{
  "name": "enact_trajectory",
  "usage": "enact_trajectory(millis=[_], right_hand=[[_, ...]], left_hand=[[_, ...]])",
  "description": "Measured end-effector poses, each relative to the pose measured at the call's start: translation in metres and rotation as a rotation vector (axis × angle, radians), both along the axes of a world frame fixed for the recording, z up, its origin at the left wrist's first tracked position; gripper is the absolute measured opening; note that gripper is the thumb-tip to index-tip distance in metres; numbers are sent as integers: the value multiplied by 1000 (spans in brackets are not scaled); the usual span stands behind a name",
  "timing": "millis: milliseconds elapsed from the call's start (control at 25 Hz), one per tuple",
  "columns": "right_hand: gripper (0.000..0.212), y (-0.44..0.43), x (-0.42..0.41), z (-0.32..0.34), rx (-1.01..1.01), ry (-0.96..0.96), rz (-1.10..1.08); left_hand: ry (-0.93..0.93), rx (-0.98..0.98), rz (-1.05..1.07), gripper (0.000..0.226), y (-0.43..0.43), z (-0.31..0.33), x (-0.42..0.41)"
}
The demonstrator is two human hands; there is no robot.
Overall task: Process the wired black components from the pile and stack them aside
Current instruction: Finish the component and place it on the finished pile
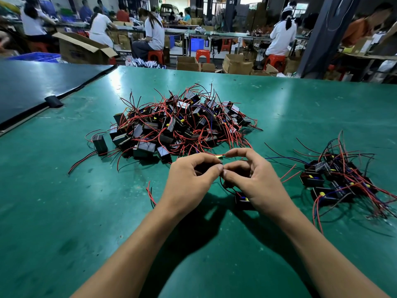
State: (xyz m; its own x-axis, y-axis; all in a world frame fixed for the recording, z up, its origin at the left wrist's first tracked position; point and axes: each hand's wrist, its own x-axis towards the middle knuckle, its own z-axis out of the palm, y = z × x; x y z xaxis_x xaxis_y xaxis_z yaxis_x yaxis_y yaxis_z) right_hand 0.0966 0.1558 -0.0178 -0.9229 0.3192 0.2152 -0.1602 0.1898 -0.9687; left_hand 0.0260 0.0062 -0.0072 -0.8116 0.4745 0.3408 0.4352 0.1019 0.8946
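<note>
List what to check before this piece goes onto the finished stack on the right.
1. Left hand pinches the black wire: ok.
2. Right hand pinches the same wire, thumbs touching: ok.
3. Black component joined to that wire, under the right hand: ok.
4. Yellow strip between the index fingertips finished: cannot tell.
5. Bare table near the finished stack for setting down: ok.

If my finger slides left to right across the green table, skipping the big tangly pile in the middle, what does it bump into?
Black tape patch → left hand → right hand → side stack of wired black components.
</note>
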Motion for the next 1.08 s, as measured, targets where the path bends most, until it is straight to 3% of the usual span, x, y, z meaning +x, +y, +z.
enact_trajectory(millis=[120,400,600,840,960,1080], right_hand=[[28,-1,2,1,98,42,-22],[13,10,5,4,729,359,-109],[20,18,7,0,895,374,-91],[3,13,7,6,750,256,-68],[18,7,8,10,607,67,-52],[20,5,5,14,468,-126,-76]], left_hand=[[-17,28,-7,6,0,0,-1],[-46,-14,-82,4,-1,-2,-7],[-8,-79,-141,6,-5,-4,-13],[129,-117,-134,4,-7,-3,-15],[365,-167,-120,4,-7,-5,-14],[545,-195,-107,4,-5,-8,-13]])
